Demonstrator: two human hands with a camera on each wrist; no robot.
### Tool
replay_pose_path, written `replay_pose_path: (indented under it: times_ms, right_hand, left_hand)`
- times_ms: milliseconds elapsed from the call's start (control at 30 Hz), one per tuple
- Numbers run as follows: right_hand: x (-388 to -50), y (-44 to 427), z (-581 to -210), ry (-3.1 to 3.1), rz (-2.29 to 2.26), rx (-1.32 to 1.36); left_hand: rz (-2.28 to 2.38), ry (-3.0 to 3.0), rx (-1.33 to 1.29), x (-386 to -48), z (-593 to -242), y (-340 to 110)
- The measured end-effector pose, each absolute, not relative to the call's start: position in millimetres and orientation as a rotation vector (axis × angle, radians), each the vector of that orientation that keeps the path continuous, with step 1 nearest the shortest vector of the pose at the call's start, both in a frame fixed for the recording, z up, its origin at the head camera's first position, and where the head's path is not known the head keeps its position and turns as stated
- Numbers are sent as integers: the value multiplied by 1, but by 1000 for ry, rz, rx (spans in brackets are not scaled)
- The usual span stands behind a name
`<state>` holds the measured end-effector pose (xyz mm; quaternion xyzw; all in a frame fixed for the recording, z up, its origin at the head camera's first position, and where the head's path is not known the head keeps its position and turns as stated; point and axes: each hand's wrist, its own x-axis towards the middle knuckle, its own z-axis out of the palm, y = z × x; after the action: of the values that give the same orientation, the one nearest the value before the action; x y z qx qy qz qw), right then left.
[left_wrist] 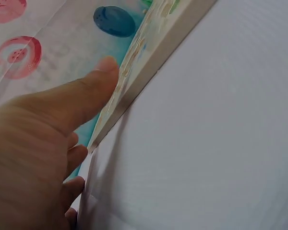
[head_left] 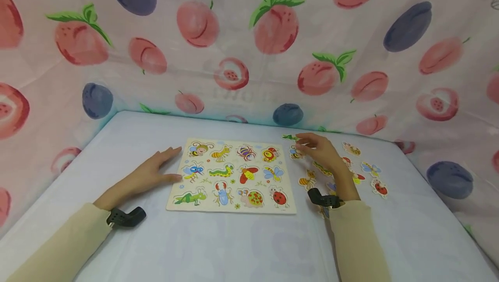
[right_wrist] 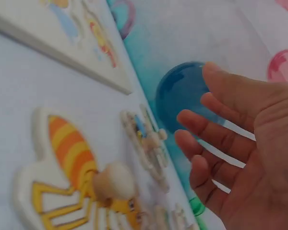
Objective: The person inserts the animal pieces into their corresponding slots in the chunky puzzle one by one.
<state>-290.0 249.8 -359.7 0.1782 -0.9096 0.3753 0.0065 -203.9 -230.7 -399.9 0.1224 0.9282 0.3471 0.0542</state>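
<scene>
A wooden insect puzzle board (head_left: 218,209) lies flat, its printed pictures facing up. My left hand (head_left: 150,171) is at the board's left edge with thumb and fingers spread; in the left wrist view, the thumb (left_wrist: 93,86) lies along the edge. Over the loose pieces right of the board hovers my right hand (head_left: 323,154), fingers loosely bent and apart. Nearest to it are a bee piece (head_left: 295,152) and a green insect piece (head_left: 289,137). The right wrist view shows nothing between its fingers. There, an orange-striped insect piece (right_wrist: 72,153) has a wooden peg (right_wrist: 117,182).
Farther right lie a ladybug piece (head_left: 380,188), a dragonfly piece (head_left: 370,169) and a snail piece (head_left: 352,148). A caterpillar piece (head_left: 322,169) is partly beneath the right forearm. Fruit-printed cloth (head_left: 249,95) hangs behind the white table (head_left: 218,251).
</scene>
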Motion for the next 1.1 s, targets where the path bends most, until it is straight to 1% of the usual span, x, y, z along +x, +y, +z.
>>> replay_pose_path:
  times_ms: [300, 433, 667, 800, 1100]
  right_hand:
    - [-294, 255, -381, -2842, 1275, 370]
    - [-297, 255, -389, -2894, 1251, 289]
    - [-301, 254, -397, -2911, 1221, 106]
    - [-302, 250, -399, -2913, 1197, 78]
    - [-298, 242, -398, -2889, 1029, 119]
  left_hand:
    - [989, 2846, 439, -207, -408, -230]
    - [990, 2848, 443, -206, -408, -231]
    - [962, 2883, 572, -207, -404, -232]
    - [960, 2887, 589, -206, -403, -231]
    - [971, 2885, 609, -207, -404, -231]
